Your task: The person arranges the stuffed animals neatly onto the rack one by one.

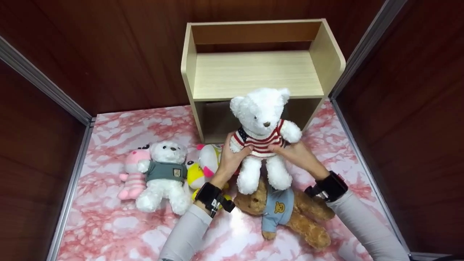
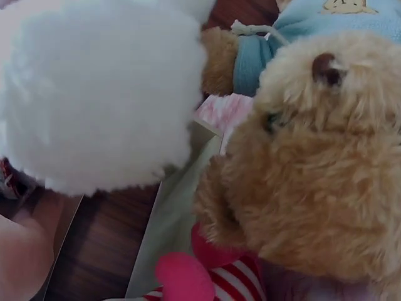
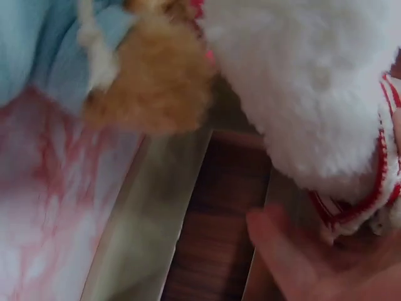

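A white teddy bear (image 1: 261, 112) in a red-and-white striped sweater is held up by both hands, facing the camera, in front of the wooden shelf. My left hand (image 1: 230, 159) grips its side, the thumb lying on the sweater's front. From the other side my right hand (image 1: 299, 156) grips the sweater, thumb also across the front. The bear's white legs hang over a brown teddy bear (image 1: 304, 214) in a light blue top, which lies on its side below. In the right wrist view, fingers (image 3: 282, 251) reach under the white bear's sweater hem.
The two-level shelf (image 1: 253, 72) stands against the back wall. Left on the pink marbled floor (image 1: 119, 228) lie a white bear (image 1: 166, 185) in a green top, a pink plush (image 1: 134, 174) and a yellow-and-white plush (image 1: 199, 174). Dark wood panels (image 1: 409, 108) enclose the space.
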### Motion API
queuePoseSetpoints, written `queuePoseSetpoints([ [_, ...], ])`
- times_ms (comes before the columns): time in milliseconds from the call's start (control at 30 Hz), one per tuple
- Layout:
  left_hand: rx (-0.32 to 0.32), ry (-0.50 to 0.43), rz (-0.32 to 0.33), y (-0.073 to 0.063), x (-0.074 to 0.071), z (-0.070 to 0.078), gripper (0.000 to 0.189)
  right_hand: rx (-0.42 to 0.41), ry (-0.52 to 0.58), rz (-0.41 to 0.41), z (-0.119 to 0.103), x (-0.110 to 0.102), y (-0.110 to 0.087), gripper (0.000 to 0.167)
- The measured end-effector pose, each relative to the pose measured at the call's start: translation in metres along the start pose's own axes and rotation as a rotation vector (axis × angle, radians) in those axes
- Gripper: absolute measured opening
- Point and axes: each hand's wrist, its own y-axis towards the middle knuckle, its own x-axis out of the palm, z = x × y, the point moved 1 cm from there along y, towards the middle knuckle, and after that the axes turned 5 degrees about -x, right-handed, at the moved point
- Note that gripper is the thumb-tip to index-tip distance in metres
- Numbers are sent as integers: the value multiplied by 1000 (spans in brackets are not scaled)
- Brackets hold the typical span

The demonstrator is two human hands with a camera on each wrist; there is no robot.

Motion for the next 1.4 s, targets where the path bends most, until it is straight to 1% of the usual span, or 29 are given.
queuePoseSetpoints([
  [100,9,-4,2,-2,-4,-2,54,6,62,-74,1,7,0,62],
  [200,8,-31,11,-1,-6,-6,52,51,72,-111,3,12,1,61],
  [300,-39,-22,37,-2,-6,-11,48,157,19,-163,5,15,0,65],
  [367,-86,4,49,-5,-6,-14,47,209,-25,-180,7,17,0,68],
  [400,-113,21,51,-7,-5,-15,47,212,-13,-185,8,18,1,69],
  [467,-150,10,21,-9,-4,-17,51,218,5,-168,10,18,2,67],
  [533,-171,-13,-28,-11,-3,-18,54,211,38,-149,12,17,2,62],
  [567,-175,-30,-58,-12,-3,-18,55,213,50,-137,14,17,2,60],
  [633,-165,-77,-116,-12,-4,-18,57,199,81,-130,16,15,1,57],
  [700,-156,-90,-135,-12,-8,-17,61,190,120,-138,19,14,-1,55],
  [767,-133,-104,-134,-11,-13,-16,63,187,158,-157,23,12,-2,54],
  [833,-87,-96,-112,-11,-19,-13,65,204,195,-178,26,10,-3,53],
  [867,-59,-74,-100,-10,-22,-12,63,224,215,-184,27,9,-3,51],
  [933,21,-25,-76,-10,-29,-10,58,259,223,-190,29,7,-3,50],
  [967,69,17,-63,-10,-32,-9,54,277,221,-188,29,5,-2,49],
  [1033,150,131,-34,-10,-39,-7,47,301,200,-185,30,2,0,47],
  [1133,242,311,15,-11,-49,-6,36,313,182,-181,32,-2,6,45],
  [1200,268,401,36,-11,-54,-9,31,325,187,-180,35,-3,10,42],
  [1233,278,428,45,-10,-57,-12,29,332,193,-179,36,-4,12,40],
  [1300,289,462,59,-9,-61,-18,26,355,213,-161,39,-5,18,36],
  [1400,303,485,75,-9,-66,-28,25,355,211,-118,42,-8,27,32],
])
